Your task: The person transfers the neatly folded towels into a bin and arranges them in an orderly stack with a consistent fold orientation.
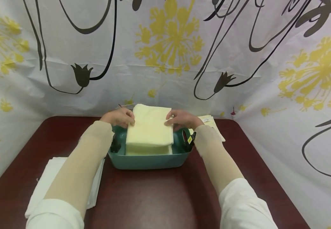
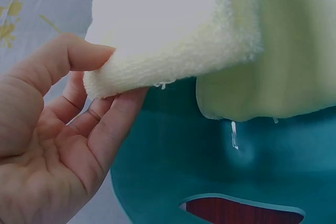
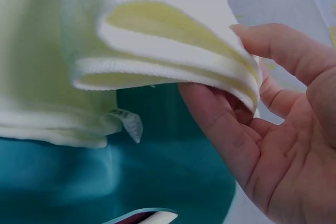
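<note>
A folded pale yellow towel [image 1: 152, 124] is held up by both hands over a teal basin [image 1: 148, 162]. My left hand [image 1: 119, 117] pinches its left edge, thumb on top and fingers beneath, as the left wrist view shows. On the other side my right hand [image 1: 182, 119] grips the right edge, where the folded layers [image 3: 173, 61] hang in loops. Below it, another folded yellow towel [image 1: 148, 150] lies inside the basin. A small white tag [image 3: 128, 123] sticks out from that lower towel in the right wrist view.
White folded cloths [image 1: 49, 178] lie on the dark red table [image 1: 151, 197] at the left, partly behind the left forearm. Another yellow cloth [image 1: 215, 127] with a label rests right of the basin. A patterned curtain [image 1: 165, 89] stands behind the table.
</note>
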The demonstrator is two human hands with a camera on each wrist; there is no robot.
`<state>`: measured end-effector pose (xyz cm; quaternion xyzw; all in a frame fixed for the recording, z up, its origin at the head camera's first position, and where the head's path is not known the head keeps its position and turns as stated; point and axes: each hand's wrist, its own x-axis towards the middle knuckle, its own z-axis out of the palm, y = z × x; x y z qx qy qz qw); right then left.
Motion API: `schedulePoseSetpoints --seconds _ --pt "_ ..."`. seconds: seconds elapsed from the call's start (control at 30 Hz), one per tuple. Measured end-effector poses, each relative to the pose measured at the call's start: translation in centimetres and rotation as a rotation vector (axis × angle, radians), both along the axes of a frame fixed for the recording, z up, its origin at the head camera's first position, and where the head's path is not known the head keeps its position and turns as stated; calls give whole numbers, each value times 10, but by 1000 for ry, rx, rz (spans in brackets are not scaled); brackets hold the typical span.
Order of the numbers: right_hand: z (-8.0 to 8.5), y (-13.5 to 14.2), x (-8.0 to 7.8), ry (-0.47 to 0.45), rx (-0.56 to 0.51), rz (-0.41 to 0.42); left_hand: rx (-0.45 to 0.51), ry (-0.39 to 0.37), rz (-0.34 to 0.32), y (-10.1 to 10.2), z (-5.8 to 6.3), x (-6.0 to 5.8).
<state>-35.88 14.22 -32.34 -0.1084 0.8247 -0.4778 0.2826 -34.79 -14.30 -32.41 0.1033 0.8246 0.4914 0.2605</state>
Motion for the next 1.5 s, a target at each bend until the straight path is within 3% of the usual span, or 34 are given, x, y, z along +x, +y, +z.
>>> schedulePoseSetpoints --seconds 0.33,0.83,1.1,1.5 --pt "-13 -3 -4 -45 49 -7 -24 -58 -2 4 -10 -3" --pt "-17 -7 -7 -113 111 57 -57 -115 -77 1 -17 -7" --pt "-27 -8 -11 -143 123 105 -82 -194 -90 1 -23 -9" --pt "-35 -10 -15 -156 141 124 -160 -177 -109 2 -29 -7"
